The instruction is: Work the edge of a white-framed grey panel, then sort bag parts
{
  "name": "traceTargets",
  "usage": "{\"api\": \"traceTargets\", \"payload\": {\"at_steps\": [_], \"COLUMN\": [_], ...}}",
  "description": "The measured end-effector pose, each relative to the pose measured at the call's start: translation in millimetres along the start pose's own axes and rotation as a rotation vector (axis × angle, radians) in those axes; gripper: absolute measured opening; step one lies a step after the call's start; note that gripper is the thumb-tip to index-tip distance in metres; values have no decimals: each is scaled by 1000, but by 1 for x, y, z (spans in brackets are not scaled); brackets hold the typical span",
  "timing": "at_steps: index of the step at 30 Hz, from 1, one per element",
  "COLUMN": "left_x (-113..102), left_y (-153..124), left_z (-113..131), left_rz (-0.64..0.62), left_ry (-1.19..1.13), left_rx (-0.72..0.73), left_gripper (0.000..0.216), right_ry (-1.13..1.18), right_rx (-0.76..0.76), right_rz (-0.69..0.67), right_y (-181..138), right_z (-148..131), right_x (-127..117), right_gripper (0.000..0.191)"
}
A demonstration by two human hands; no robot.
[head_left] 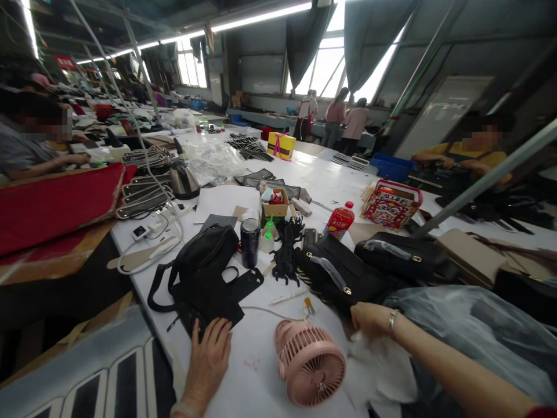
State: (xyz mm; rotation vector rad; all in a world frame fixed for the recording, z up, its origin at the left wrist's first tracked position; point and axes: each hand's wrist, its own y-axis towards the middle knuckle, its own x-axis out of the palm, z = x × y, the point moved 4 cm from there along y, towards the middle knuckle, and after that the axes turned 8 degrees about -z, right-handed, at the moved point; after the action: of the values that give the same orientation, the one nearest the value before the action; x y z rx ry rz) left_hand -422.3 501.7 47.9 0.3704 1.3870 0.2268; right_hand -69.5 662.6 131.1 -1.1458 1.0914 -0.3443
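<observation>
My left hand [209, 355] lies flat on the white table [256, 354], fingers stretched out, their tips on the edge of a flat black leather piece [208, 302]. My right hand [369, 319] is curled beside a black handbag [343, 277], over a crumpled white cloth [383, 363]; its fingers are tucked under and I cannot see what they grip. A bracelet sits on that wrist. A small pink desk fan [310, 364] stands between my two hands.
A black shoulder bag [201, 251], a dark can [249, 241], a red bottle [340, 220], a small cardboard box [275, 208] and a kettle [183, 179] crowd the table. More black bags [404, 255] lie right. Other people work at both sides and by the far windows.
</observation>
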Motion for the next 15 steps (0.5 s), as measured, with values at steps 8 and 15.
{"api": "traceTargets", "payload": {"at_steps": [8,15], "left_x": [10,11], "left_y": [-4,-4], "left_z": [-7,-10], "left_rz": [-41,-10], "left_ry": [118,106], "left_rx": [87,117], "left_gripper": [26,27], "right_ry": [-116,-335], "right_rx": [-32,-17], "right_rz": [453,675], "right_y": [6,82], "right_z": [-25,-62], "right_x": [-64,-59], "right_gripper": [36,61]}}
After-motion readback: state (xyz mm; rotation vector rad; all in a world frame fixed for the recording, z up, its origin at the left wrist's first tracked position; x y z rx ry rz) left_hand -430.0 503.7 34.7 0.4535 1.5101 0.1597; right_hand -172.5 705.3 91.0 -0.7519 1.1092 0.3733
